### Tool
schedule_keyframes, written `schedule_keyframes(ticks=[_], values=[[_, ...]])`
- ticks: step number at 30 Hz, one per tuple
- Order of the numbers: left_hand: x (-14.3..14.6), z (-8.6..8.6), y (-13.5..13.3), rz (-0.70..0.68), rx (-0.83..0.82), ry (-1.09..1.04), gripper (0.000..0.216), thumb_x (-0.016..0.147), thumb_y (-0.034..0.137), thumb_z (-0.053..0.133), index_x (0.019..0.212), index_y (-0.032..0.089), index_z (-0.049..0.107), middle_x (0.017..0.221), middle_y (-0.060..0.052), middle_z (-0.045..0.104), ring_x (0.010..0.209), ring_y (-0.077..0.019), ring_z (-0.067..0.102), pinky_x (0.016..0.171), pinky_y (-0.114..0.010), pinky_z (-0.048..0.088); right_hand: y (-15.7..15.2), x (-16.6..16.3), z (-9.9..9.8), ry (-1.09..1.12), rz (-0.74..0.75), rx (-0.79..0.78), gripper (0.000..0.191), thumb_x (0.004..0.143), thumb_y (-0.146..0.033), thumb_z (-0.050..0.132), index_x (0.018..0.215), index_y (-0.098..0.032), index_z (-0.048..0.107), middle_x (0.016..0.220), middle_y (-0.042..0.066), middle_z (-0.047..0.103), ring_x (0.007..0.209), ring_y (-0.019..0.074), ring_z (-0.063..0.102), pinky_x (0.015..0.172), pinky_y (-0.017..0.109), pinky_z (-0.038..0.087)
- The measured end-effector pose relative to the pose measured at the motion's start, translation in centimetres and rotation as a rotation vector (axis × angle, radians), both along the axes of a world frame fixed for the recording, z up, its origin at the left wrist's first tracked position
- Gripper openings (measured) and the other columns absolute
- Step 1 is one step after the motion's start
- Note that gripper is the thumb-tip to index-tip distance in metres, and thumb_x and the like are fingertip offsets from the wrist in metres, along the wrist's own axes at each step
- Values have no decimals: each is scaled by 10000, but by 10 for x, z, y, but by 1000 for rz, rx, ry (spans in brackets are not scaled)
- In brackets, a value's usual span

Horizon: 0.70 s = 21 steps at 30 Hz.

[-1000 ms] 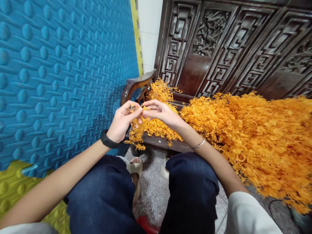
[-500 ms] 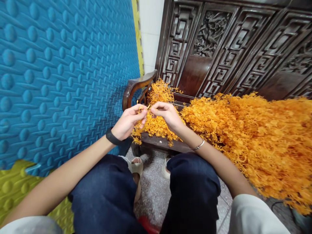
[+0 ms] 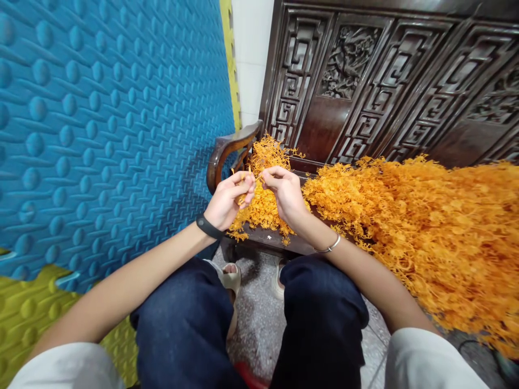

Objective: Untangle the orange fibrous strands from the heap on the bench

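Observation:
My left hand point(image 3: 230, 200), with a black band at the wrist, is closed in a pinch on a small orange plastic sprig point(image 3: 249, 174). Opposite it, my right hand point(image 3: 287, 195) pinches at the same spot, thumb against forefinger. Its fingertips almost meet those of the left; whatever lies between them is too small to make out fully. Beneath both hands spreads a small pile of curly orange plastic sprigs point(image 3: 265, 208) on a dark wooden bench point(image 3: 259, 236). To the right lies a far larger heap of orange sprigs point(image 3: 438, 232).
A carved wooden bench back point(image 3: 324, 124) rises behind, with a curved armrest point(image 3: 221, 156) at its left end. Blue foam matting point(image 3: 101, 135) stands along the left side. Below are my knees and a speckled floor point(image 3: 259, 319).
Both hands have shifted slightly right in the view, the left more than the right, so they are closer together. They keep pinching at the orange sprig.

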<state>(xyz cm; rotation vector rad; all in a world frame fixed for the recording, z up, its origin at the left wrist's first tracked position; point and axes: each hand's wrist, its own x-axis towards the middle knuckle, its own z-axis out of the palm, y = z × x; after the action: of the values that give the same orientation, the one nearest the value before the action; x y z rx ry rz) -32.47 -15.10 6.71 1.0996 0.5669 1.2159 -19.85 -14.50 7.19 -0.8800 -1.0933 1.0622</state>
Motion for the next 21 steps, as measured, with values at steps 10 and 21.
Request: schedule_keyframes(ticks=[10,21], values=[[-17,7,-14,107,129,-20,173,707,226,708,712,145,555,551,51,469,421,-23,401,404,-142,306,48,49,-11,252,-431,-168,201,675,-34,526,530,-168,486,514,-73,437,467,41,383,520,197,355],[-18,9,-21,-19,96,93,248,761,301,655,932,131,599,739,-30,646,552,-103,584,423,-191,442,69,87,-55,-117,-377,-202,117,794,-171,553,685,-143,585,486,-64,492,403,36,438,436,154,364]])
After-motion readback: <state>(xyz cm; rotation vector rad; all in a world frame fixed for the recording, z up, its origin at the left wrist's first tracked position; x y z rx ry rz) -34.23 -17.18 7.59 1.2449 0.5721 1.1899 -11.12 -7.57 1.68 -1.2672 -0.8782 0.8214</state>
